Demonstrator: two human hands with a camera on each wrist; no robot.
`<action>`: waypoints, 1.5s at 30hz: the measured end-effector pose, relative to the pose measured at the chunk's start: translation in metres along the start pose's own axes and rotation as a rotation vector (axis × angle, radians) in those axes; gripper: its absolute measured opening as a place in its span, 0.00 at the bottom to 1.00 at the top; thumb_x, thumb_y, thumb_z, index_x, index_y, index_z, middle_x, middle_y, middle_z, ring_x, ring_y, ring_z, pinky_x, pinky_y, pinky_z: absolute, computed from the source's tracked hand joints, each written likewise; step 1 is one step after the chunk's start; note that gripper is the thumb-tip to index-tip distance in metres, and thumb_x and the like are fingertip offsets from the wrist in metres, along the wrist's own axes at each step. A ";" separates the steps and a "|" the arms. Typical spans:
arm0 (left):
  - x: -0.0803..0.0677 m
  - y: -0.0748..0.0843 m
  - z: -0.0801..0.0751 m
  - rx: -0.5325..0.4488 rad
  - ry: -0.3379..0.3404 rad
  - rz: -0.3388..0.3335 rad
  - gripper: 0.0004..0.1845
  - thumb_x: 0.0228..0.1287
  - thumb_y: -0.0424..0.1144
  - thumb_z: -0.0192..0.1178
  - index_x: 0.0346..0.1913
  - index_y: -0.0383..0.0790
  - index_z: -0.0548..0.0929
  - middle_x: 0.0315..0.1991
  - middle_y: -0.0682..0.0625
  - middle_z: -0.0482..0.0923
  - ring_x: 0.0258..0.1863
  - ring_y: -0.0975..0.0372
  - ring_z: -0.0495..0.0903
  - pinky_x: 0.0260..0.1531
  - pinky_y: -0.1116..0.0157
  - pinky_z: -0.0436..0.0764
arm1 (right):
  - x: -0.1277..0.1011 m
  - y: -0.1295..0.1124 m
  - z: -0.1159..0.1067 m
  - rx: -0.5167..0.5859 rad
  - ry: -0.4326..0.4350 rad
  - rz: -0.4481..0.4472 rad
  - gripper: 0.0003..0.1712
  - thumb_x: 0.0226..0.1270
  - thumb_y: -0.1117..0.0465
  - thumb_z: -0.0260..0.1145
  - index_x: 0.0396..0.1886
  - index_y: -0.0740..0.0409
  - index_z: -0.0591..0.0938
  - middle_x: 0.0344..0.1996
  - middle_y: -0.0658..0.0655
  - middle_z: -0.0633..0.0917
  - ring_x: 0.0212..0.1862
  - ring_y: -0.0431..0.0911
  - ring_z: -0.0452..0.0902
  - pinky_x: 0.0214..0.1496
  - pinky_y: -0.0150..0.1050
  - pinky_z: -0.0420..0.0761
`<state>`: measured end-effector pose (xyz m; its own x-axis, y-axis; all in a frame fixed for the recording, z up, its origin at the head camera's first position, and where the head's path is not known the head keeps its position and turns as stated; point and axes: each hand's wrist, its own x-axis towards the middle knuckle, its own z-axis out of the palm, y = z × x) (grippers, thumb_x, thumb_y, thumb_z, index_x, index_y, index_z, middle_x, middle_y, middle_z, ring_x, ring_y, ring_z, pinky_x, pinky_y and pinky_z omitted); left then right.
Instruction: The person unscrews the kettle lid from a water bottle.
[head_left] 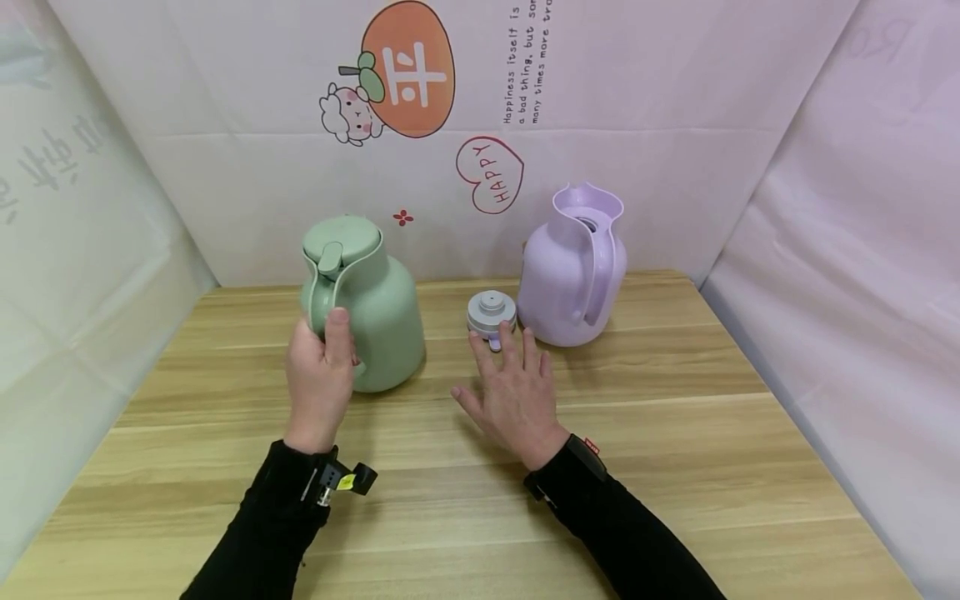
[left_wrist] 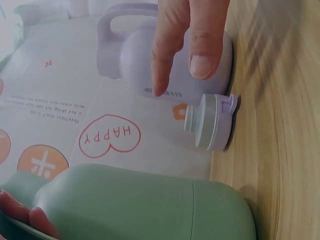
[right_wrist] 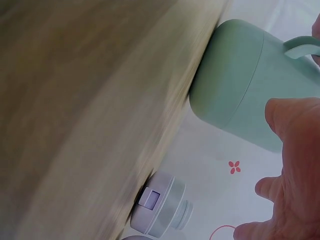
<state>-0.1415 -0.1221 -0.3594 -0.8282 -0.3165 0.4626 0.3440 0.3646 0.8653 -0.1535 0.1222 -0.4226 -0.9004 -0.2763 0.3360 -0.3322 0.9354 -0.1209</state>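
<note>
Nearest, lower centre of the head view: your two black sleeves over the wooden worktop [head_left: 675, 467]. Next, left of centre: your left hand [head_left: 321, 379], fingers curled round the handle of the green jug [head_left: 371, 304], thumb up along the handle; the jug stands upright on the worktop with its green lid [head_left: 341, 242] seated, so this jug reads as not yet opened. Right of centre: your right hand [head_left: 516, 392], fingers straight and spread, palm down, holding nothing; the fingertips reach the near edge of the loose grey-lilac stopper [head_left: 492, 315], and whether they touch it you cannot tell from these views. The stopper rests on the worktop between the two jugs, just beside the lilac one. Farther, upper right of centre: the lilac jug [head_left: 573, 271], upright, mouth open, handle toward you; its opening appears done, with the stopper already off. Judged remaining: the green jug's lid. Farthest: the printed backdrop [head_left: 480, 108] with a "HAPPY" heart.
</note>
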 end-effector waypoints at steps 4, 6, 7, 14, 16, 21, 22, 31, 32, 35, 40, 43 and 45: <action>-0.005 0.004 0.001 -0.013 -0.006 0.010 0.16 0.83 0.50 0.50 0.37 0.44 0.72 0.24 0.47 0.72 0.23 0.57 0.76 0.26 0.67 0.77 | 0.000 0.000 0.001 0.005 -0.008 0.003 0.47 0.73 0.27 0.56 0.83 0.42 0.62 0.81 0.71 0.57 0.78 0.75 0.53 0.71 0.75 0.64; -0.008 0.006 0.002 -0.017 -0.009 0.003 0.16 0.83 0.50 0.50 0.37 0.44 0.72 0.24 0.48 0.72 0.23 0.57 0.76 0.27 0.67 0.77 | 0.000 0.000 0.001 0.003 -0.011 0.003 0.47 0.73 0.27 0.56 0.83 0.42 0.61 0.81 0.71 0.57 0.78 0.75 0.53 0.71 0.74 0.64; -0.009 0.006 0.002 -0.020 -0.011 0.000 0.16 0.83 0.50 0.50 0.37 0.44 0.72 0.24 0.48 0.72 0.24 0.57 0.76 0.27 0.67 0.77 | 0.001 0.000 0.001 0.003 -0.012 0.003 0.47 0.73 0.27 0.56 0.83 0.42 0.61 0.81 0.71 0.57 0.78 0.76 0.53 0.71 0.74 0.64; -0.014 0.008 0.004 -0.043 -0.022 0.011 0.14 0.83 0.48 0.51 0.37 0.44 0.72 0.25 0.47 0.71 0.24 0.57 0.76 0.27 0.67 0.77 | 0.000 0.000 -0.001 -0.002 -0.017 0.002 0.47 0.73 0.27 0.56 0.84 0.42 0.60 0.81 0.71 0.57 0.78 0.75 0.53 0.71 0.74 0.65; -0.015 0.009 0.005 -0.053 -0.023 0.018 0.14 0.83 0.48 0.51 0.37 0.44 0.72 0.24 0.47 0.71 0.23 0.57 0.76 0.27 0.67 0.77 | 0.000 0.000 -0.001 0.004 -0.014 0.001 0.47 0.73 0.28 0.57 0.84 0.42 0.60 0.81 0.71 0.57 0.78 0.75 0.53 0.70 0.74 0.65; -0.018 0.010 0.006 -0.060 -0.016 0.019 0.15 0.83 0.48 0.52 0.36 0.44 0.73 0.24 0.48 0.72 0.23 0.57 0.76 0.26 0.67 0.77 | 0.001 0.000 -0.002 0.011 -0.014 0.001 0.47 0.73 0.29 0.58 0.84 0.42 0.59 0.81 0.71 0.56 0.78 0.76 0.53 0.70 0.75 0.65; -0.019 0.010 0.006 -0.060 -0.014 0.018 0.15 0.83 0.48 0.52 0.36 0.44 0.73 0.24 0.48 0.72 0.23 0.58 0.76 0.26 0.67 0.77 | 0.002 0.000 -0.002 0.009 -0.015 0.000 0.47 0.74 0.28 0.57 0.84 0.42 0.59 0.81 0.71 0.56 0.78 0.76 0.53 0.70 0.75 0.65; -0.024 0.012 0.009 -0.062 -0.017 0.006 0.15 0.83 0.49 0.51 0.37 0.43 0.73 0.24 0.48 0.72 0.23 0.57 0.76 0.26 0.67 0.78 | 0.008 -0.002 -0.007 0.054 0.072 -0.012 0.45 0.74 0.30 0.57 0.83 0.44 0.62 0.79 0.72 0.61 0.76 0.77 0.57 0.67 0.74 0.70; -0.024 0.012 0.009 -0.064 -0.019 0.006 0.15 0.83 0.49 0.51 0.37 0.43 0.73 0.24 0.48 0.72 0.23 0.57 0.76 0.27 0.67 0.79 | 0.010 -0.002 -0.008 0.068 0.084 -0.013 0.45 0.74 0.31 0.58 0.82 0.45 0.63 0.78 0.72 0.61 0.76 0.77 0.58 0.67 0.73 0.70; -0.026 0.013 0.010 -0.062 -0.019 0.008 0.15 0.83 0.48 0.51 0.37 0.43 0.73 0.24 0.48 0.71 0.23 0.56 0.77 0.27 0.67 0.79 | 0.016 -0.005 -0.009 0.114 0.091 -0.010 0.44 0.76 0.31 0.55 0.82 0.47 0.63 0.78 0.73 0.62 0.76 0.76 0.58 0.70 0.70 0.69; -0.028 0.014 0.011 -0.060 -0.016 0.017 0.15 0.83 0.47 0.51 0.36 0.42 0.72 0.24 0.48 0.71 0.23 0.56 0.77 0.27 0.67 0.79 | 0.027 -0.009 -0.014 0.203 0.071 -0.007 0.44 0.80 0.32 0.48 0.83 0.53 0.60 0.78 0.74 0.60 0.76 0.76 0.58 0.76 0.65 0.63; -0.028 0.014 0.011 -0.063 -0.022 0.025 0.15 0.83 0.47 0.51 0.36 0.42 0.72 0.24 0.48 0.70 0.23 0.56 0.76 0.27 0.67 0.79 | 0.033 -0.012 -0.018 0.296 0.063 -0.001 0.44 0.82 0.33 0.45 0.84 0.56 0.57 0.79 0.75 0.58 0.78 0.73 0.57 0.78 0.64 0.61; -0.029 0.015 0.012 -0.067 -0.025 0.025 0.15 0.83 0.47 0.51 0.37 0.42 0.73 0.24 0.49 0.70 0.23 0.56 0.77 0.27 0.67 0.79 | 0.037 -0.015 -0.020 0.356 0.055 0.008 0.45 0.82 0.32 0.42 0.85 0.56 0.55 0.80 0.74 0.56 0.79 0.70 0.55 0.79 0.63 0.60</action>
<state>-0.1179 -0.0973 -0.3621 -0.8293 -0.2856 0.4803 0.3933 0.3121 0.8648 -0.1762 0.1024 -0.3900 -0.8902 -0.2482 0.3821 -0.4110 0.7992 -0.4385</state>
